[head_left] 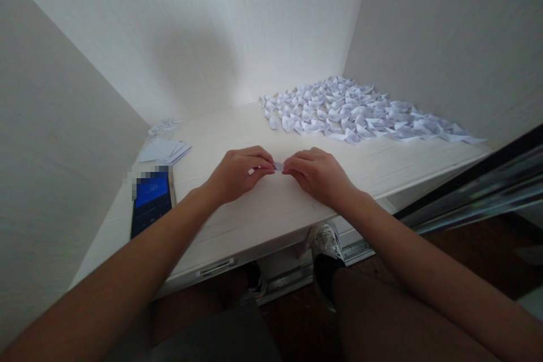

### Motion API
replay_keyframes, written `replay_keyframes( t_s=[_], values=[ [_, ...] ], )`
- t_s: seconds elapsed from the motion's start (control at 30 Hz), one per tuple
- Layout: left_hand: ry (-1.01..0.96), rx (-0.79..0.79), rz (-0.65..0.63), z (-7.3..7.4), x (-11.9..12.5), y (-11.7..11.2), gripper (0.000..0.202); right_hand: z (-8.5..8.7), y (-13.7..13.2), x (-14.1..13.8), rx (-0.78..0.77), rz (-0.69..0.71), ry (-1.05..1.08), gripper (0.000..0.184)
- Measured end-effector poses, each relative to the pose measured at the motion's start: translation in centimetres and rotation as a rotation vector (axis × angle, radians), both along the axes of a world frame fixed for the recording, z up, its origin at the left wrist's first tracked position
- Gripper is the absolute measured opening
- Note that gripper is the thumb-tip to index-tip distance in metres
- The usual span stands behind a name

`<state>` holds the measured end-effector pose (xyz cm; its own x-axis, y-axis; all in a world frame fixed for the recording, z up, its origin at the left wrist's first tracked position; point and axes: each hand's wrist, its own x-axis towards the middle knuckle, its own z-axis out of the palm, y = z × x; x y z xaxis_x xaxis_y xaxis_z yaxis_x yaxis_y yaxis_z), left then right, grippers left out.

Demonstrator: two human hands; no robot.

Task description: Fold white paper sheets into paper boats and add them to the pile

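Between my two hands is a small piece of white paper [278, 166], mostly hidden by the fingers. My left hand [246, 172] pinches its left end between thumb and fingertips. The right end is pinched by my right hand [317, 174] in the same way. Both hands are close together over the white desk [250, 220], near its middle. A large spread of folded white paper pieces [339, 110] lies at the back right, beyond my right hand.
At the left lies a phone [153, 201] with a lit blue screen. Behind it are flat sheets of white paper [159, 150] and a small heap of paper scraps [165, 124]. Walls enclose the desk's back and sides. A drawer handle [216, 267] is on the front edge.
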<state>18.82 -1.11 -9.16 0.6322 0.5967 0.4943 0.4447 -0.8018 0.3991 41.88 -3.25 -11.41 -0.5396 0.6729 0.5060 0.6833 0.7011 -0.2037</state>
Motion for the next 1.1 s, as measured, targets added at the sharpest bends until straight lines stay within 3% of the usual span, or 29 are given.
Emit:
replay_keyframes(
  t_s=[0.3, 0.5, 0.73, 1.1],
  values=[
    [-0.022, 0.037, -0.064, 0.5, 0.3, -0.7, 0.015, -0.2, 0.0, 0.1, 0.067, 0.032, -0.032, 0.023],
    [-0.027, -0.109, 0.046, 0.9, 0.7, -1.2, 0.01, -0.3, -0.1, 0.2, 0.079, 0.051, -0.029, 0.027],
    [0.058, 0.037, 0.081, 0.7, 1.0, -1.2, 0.016, -0.2, -0.3, 0.1, 0.117, 0.063, -0.062, 0.026],
    [-0.087, -0.295, 0.147, 0.5, 1.6, -1.3, 0.016, -0.3, -0.4, -0.1, 0.108, 0.052, -0.03, 0.015]
  ],
)
